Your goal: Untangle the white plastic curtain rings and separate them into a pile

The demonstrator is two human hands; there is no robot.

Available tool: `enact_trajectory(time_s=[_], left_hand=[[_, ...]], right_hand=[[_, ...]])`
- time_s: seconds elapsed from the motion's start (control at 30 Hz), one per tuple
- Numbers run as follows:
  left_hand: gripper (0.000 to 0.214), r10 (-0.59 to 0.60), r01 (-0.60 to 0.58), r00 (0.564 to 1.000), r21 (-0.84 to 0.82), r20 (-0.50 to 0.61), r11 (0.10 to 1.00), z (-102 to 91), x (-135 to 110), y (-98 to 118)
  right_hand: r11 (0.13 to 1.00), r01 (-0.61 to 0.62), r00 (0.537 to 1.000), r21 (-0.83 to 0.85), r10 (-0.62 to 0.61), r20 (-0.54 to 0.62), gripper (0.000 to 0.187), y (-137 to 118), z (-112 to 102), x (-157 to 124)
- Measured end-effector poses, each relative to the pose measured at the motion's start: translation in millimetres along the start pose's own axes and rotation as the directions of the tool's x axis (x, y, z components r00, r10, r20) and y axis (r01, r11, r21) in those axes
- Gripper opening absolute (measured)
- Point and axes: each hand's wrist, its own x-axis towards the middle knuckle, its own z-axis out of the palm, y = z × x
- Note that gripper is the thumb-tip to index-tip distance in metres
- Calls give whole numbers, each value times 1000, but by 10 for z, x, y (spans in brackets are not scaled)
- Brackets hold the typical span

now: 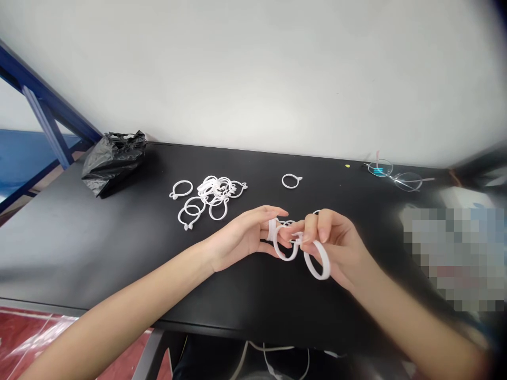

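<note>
Above the black table, my left hand (245, 232) has its fingers curled round white curtain rings; one ring (271, 230) shows edge-on at the fingers and another ring (276, 248) hangs in front of the fingertips. Close beside it, my right hand (336, 232) pinches between thumb and fingers a white curtain ring (325, 266) that hangs below the knuckles. The fingertips of both hands meet around the small eyelets, where the exact grip is partly hidden. Further back lies a loose pile of several white curtain rings (216, 191), and a single ring (290, 187) rests apart.
A crumpled black plastic bag (114, 161) sits at the table's back left. Eyeglasses (407, 182) lie at the back right, near a blurred-out object (451, 253). The black table (119, 248) runs up against a white wall (253, 68); a blue metal frame (51, 100) stands left.
</note>
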Motion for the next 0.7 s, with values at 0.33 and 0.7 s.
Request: enact_trajectory(time_s=[0.33, 0.7], left_hand=[[26, 27, -25, 997, -34, 66, 999, -85, -43, 64], [46, 44, -47, 997, 43, 62, 998, -24, -77, 41]], right_hand=[[918, 120, 935, -379, -233, -268, 8, 93, -159, 39], [733, 119, 958, -670, -263, -118, 22, 153, -98, -1]])
